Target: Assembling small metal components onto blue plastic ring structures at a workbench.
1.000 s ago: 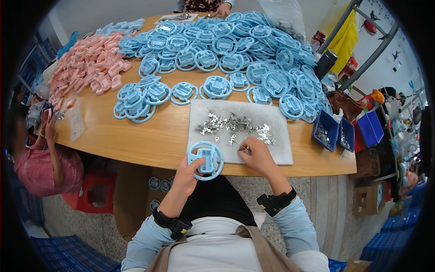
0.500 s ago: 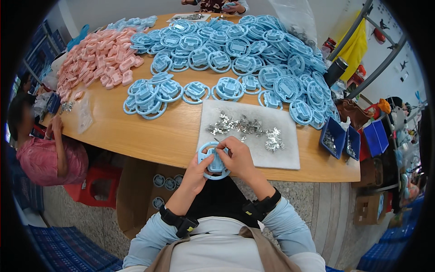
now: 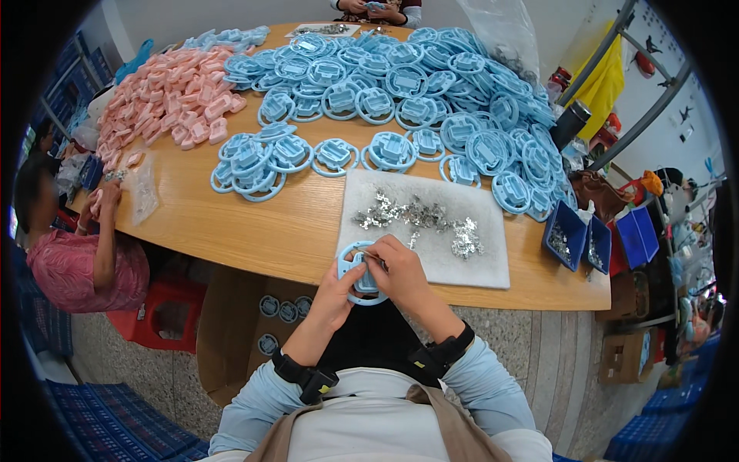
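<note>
Low over my lap, at the table's front edge, a round light-blue plastic part [image 3: 365,285] with a raised box-like middle is held up. My left hand [image 3: 331,301] is closed on its left rim, thumb across the face. Pinched above the part's upper middle, my right hand [image 3: 402,271] has its fingertips at or very near the surface. A thin sliver shows at those fingertips, too small to make out. Just beyond lies a white pad [image 3: 369,263] bearing scattered small shiny metal pieces [image 3: 466,238].
Many matching blue parts [image 3: 406,81] are heaped across the table, with pink plastic parts [image 3: 173,92] at far left. Blue bins [image 3: 566,234] hold metal pieces at right. Below stands a cardboard box [image 3: 231,339] with blue parts inside. Co-workers sit at left [image 3: 88,258] and opposite [image 3: 377,11].
My right fingertips have shifted slightly over the blue part, and the sliver shows less. My left hand keeps its hold. The left co-worker's hands have moved, now with a pink part.
</note>
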Demonstrator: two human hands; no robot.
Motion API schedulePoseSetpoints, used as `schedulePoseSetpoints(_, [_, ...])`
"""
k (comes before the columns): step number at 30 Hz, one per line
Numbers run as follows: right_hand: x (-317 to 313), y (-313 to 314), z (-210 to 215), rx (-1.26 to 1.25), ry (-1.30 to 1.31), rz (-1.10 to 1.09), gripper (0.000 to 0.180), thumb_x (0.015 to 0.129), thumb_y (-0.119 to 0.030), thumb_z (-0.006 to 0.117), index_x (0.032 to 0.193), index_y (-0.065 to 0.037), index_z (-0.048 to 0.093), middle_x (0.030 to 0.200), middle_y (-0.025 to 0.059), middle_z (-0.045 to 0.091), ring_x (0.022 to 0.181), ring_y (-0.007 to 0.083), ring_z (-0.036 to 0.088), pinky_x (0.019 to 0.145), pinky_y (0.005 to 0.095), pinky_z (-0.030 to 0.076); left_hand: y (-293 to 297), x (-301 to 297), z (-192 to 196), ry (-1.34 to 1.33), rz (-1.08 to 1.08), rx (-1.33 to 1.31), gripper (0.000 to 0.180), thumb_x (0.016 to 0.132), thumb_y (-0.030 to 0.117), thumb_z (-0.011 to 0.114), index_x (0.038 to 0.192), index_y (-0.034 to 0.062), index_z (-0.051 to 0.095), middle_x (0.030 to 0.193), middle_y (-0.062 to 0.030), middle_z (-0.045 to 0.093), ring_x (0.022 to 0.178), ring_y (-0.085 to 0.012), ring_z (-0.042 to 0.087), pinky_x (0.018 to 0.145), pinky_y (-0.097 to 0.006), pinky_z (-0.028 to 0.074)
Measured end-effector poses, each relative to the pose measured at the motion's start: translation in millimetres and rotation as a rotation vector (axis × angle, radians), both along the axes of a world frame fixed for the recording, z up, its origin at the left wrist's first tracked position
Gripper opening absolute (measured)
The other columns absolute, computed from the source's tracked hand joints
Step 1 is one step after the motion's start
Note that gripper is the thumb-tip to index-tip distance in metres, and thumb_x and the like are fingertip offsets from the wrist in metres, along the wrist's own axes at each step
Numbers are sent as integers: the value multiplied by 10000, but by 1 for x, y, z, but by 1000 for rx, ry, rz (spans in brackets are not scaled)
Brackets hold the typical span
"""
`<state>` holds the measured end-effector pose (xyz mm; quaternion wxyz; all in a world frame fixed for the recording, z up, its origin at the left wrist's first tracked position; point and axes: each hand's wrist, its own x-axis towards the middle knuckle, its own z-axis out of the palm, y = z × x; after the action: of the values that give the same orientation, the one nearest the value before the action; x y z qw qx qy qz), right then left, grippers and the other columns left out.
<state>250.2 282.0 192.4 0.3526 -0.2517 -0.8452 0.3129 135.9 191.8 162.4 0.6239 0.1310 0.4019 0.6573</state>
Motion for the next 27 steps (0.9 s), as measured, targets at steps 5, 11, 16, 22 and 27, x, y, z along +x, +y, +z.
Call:
schedulePoseSetpoints(5, [3,3,12,-129,-39,31,57,768,-51,595,814,-41,562,820,97,552,697,310,588,581,364,466,-2,1,5,-23,9,10,330,875,150,564,1181,91,455,1033,-19,560,917,-119,580,741,-292,519])
schedulePoseSetpoints(11, [0,3,12,-87,-59,45,61,782,-53,588,828,-43,549,840,87,552,705,308,589,586,367,466,-1,0,2,-12,12,12,331,873,144,564,1179,89,450,1030,-21,559,915,-122,581,746,-292,520])
schedulePoseSetpoints(16, [-1,4,9,-72,-43,48,59,785,-60,587,823,-42,546,838,81,549,682,304,587,573,368,465,-1,1,5,-7,15,6,328,876,146,560,1178,88,449,1028,-21,559,908,-119,581,748,-287,513])
schedulePoseSetpoints(22, [-2,1,7,108,-83,14,79,784,-66,589,841,-50,538,863,75,546,658,305,581,551,372,466,-1,0,3,-7,10,-1,345,881,153,554,1201,92,441,1030,-14,557,896,-105,577,728,-264,502])
schedulePoseSetpoints(27, [-1,1,5,0,-36,33,87,780,-65,593,845,-55,535,871,76,548,671,304,585,558,368,467,-2,0,3,-4,0,11,369,886,157,548,1228,95,425,1049,-16,549,912,-103,570,736,-254,496])
